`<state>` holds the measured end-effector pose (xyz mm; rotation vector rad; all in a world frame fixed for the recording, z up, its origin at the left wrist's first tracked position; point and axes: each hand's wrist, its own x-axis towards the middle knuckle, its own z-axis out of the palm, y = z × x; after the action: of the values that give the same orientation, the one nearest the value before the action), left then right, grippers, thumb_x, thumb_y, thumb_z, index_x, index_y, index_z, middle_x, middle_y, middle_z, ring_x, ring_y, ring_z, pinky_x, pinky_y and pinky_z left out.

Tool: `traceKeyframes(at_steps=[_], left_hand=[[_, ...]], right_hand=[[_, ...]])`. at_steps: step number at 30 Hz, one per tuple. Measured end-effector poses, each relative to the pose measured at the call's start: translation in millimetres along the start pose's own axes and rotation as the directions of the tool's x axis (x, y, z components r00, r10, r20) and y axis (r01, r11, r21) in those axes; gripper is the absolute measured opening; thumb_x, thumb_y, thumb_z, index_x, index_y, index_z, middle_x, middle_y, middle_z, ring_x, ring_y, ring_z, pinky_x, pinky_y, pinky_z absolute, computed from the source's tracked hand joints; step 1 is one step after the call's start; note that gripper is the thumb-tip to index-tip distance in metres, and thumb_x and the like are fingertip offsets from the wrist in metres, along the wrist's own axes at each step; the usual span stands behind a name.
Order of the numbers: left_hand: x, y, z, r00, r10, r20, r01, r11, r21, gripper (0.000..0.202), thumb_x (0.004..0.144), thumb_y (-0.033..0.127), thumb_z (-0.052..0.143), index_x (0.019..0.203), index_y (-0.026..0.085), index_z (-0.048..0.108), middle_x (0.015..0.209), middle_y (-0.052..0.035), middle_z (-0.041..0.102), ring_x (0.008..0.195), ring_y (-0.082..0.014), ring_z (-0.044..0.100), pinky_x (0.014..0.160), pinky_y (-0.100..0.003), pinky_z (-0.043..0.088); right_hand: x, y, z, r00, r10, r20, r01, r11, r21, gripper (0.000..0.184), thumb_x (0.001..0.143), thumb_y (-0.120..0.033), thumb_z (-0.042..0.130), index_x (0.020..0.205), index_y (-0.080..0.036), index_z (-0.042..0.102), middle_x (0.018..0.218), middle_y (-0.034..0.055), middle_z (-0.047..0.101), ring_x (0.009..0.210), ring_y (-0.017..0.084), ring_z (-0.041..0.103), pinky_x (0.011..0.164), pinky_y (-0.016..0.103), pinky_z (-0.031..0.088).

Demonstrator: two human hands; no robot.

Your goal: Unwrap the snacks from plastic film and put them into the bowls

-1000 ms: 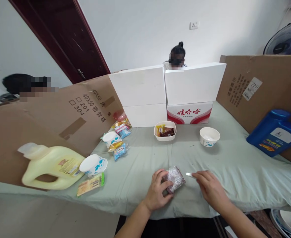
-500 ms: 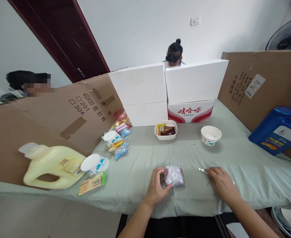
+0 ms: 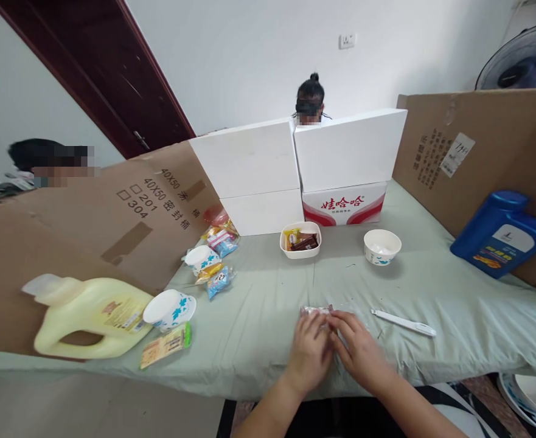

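A small square reddish-brown packet in clear, shiny wrapping [image 3: 316,309] lies on the cloth in front of me, mostly covered by my hands. My left hand [image 3: 311,350] is over it with bent fingers. My right hand [image 3: 356,347] comes in from the right, fingertips pinched at the packet's right side, beside the left fingers. What exactly the fingertips pinch is hidden. To the right, untouched, lies a slim white tool with a metal tip [image 3: 404,322].
Farther back stand a white tub of wrapped snacks [image 3: 300,252] and a paper bowl [image 3: 381,248]. Paper bowls, snack packets and a yellow jug [image 3: 97,319] are at left. A blue bottle [image 3: 500,237] leans at right. Cardboard and white boxes [image 3: 249,164] wall the table; two people sit beyond.
My right hand has left the white tool and moved left to the packet. My left hand has shifted from the packet's left edge to over it. The view has turned slightly.
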<state>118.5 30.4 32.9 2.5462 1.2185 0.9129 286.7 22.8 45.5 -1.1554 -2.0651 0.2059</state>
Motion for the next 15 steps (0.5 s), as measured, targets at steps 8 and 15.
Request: traceKeyframes(at_steps=[8,15], left_hand=[[-52.1,-89.6,-42.5,0.713,-0.618,-0.329,0.564,0.786,-0.254,0.019,0.083,0.037,0.053,0.082,0.02,0.062,0.078,-0.0045,0.065,0.073,-0.0196,0.063,0.069,-0.033,0.053],[-66.5,-65.2,-58.8,0.785,-0.433,-0.443,0.362,0.901,-0.239,0.013,0.085,0.027,0.051,0.081,0.02,0.06,0.079,-0.0039,0.063,0.076,-0.0176,0.062,0.07,-0.03,0.052]], right_hand=[[-33.6,35.6,29.9,0.999,-0.038,0.004,0.038,0.976,-0.215,0.029,0.092,-0.019,0.046,0.119,-0.021,0.055,0.116,0.0072,0.063,0.111,0.024,0.056,0.094,0.042,0.047],[-30.3,19.3,19.4,0.999,-0.039,-0.004,0.038,0.996,-0.085,0.014,0.093,-0.021,0.047,0.098,-0.022,0.059,0.091,0.004,0.063,0.087,0.019,0.057,0.08,0.038,0.046]])
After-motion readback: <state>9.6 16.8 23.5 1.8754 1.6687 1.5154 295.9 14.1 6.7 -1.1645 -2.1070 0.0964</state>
